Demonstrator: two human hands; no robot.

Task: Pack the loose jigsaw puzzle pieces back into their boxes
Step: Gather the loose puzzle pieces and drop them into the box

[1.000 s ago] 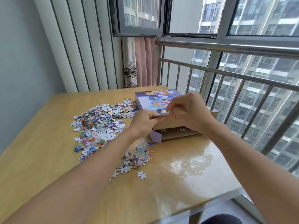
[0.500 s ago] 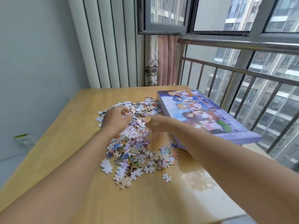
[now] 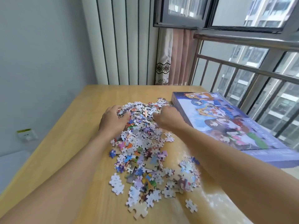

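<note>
A heap of loose jigsaw puzzle pieces (image 3: pixel 142 143) is spread over the middle of the wooden table (image 3: pixel 77 143). My left hand (image 3: pixel 113 121) is dug into the far left side of the heap, fingers curled round pieces. My right hand (image 3: pixel 168 118) is on the far right side of the heap, fingers curled into the pieces; its fingertips are hidden. Between the two hands the pieces are bunched up. The purple puzzle box (image 3: pixel 226 125), with a cartoon picture on its lid, lies closed to the right of the heap.
A single stray piece (image 3: pixel 191 205) lies near the table's front right. A metal railing (image 3: pixel 252 73) and window run along the right, close behind the box. Curtain (image 3: pixel 174 57) and ribbed wall panel stand behind the table. A wall socket (image 3: pixel 26 135) is low on the left.
One second ago both hands held the box lid. They have left the closed box, moved left onto the heap, and now curl round pieces at its far end.
</note>
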